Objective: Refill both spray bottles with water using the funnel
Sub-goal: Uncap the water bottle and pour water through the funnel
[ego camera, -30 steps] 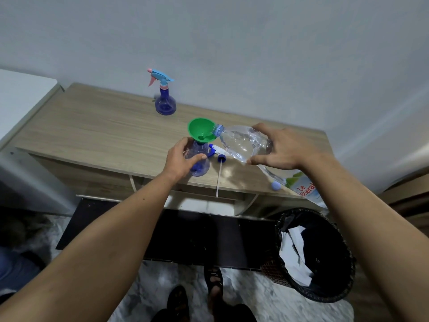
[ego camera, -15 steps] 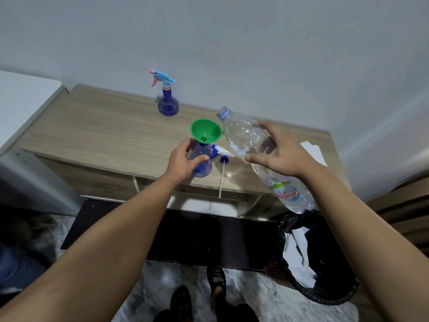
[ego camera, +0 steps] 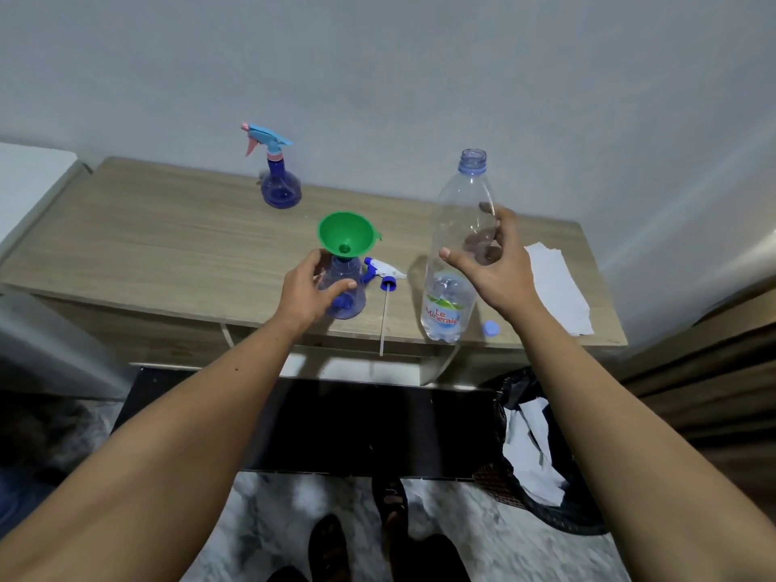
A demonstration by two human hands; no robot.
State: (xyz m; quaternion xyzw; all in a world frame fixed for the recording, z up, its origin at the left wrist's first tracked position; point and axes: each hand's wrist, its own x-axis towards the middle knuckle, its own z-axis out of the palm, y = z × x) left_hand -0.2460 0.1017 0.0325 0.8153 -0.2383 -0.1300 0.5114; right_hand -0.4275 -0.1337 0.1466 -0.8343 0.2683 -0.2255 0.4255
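A small blue spray bottle (ego camera: 350, 304) without its head stands near the table's front edge, and a green funnel (ego camera: 346, 233) sits in its neck. My left hand (ego camera: 308, 294) grips this bottle from the left. To its right a clear water bottle (ego camera: 462, 195) stands upright and uncapped on the wooden table (ego camera: 168, 237), with a little water at the bottom. My right hand (ego camera: 499, 266) curls round its middle, thumb in front and fingers behind. A second blue spray bottle (ego camera: 279, 186), with its light-blue trigger head on, stands at the back.
The removed sprayer head (ego camera: 380, 273) lies between the two bottles, its dip tube (ego camera: 383, 321) sticking out over the table's edge. A blue cap (ego camera: 490, 328) and a white paper sheet (ego camera: 558, 287) lie at the right. A black waste bin (ego camera: 541, 455) stands on the floor below.
My right hand has swung the water bottle from tilted over the funnel to upright and set it on the table to the right. My left hand has stayed on the spray bottle.
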